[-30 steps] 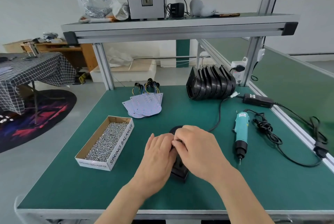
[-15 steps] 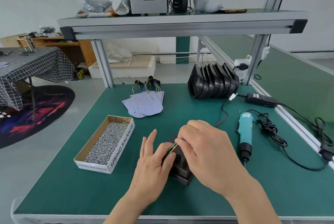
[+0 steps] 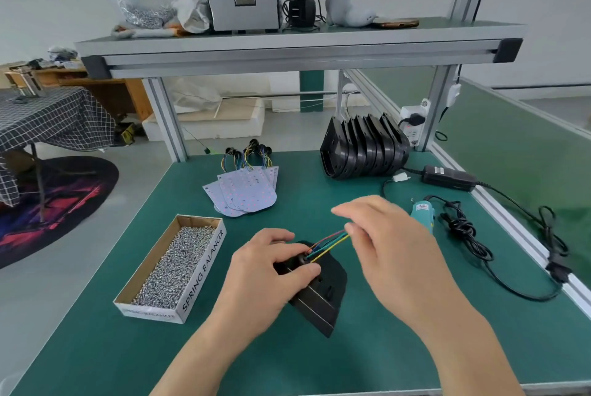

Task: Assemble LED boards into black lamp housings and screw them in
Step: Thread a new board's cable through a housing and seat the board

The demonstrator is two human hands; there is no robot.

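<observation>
A black lamp housing [image 3: 323, 293] lies back side up on the green bench, near the front middle. My left hand [image 3: 265, 280] grips its upper end, thumb and fingers curled around it. Coloured wires [image 3: 329, 243] come out of a hole in the housing and run up to the right. My right hand [image 3: 383, 245] pinches their free end above the bench. A fan of white LED boards [image 3: 246, 191] with wire tails lies further back. A row of stacked black housings [image 3: 364, 149] stands at the back right.
A cardboard box of screws [image 3: 172, 267] sits to the left of my hands. A teal electric screwdriver [image 3: 423, 215] with a coiled black cable [image 3: 463, 229] lies to the right, partly behind my right hand. A power adapter [image 3: 447, 176] sits behind it. An overhead shelf [image 3: 287, 47] spans the bench.
My right hand has lifted up and to the right, drawing the coloured wires out through the housing. My left hand has shifted from lying over the housing to gripping its upper end.
</observation>
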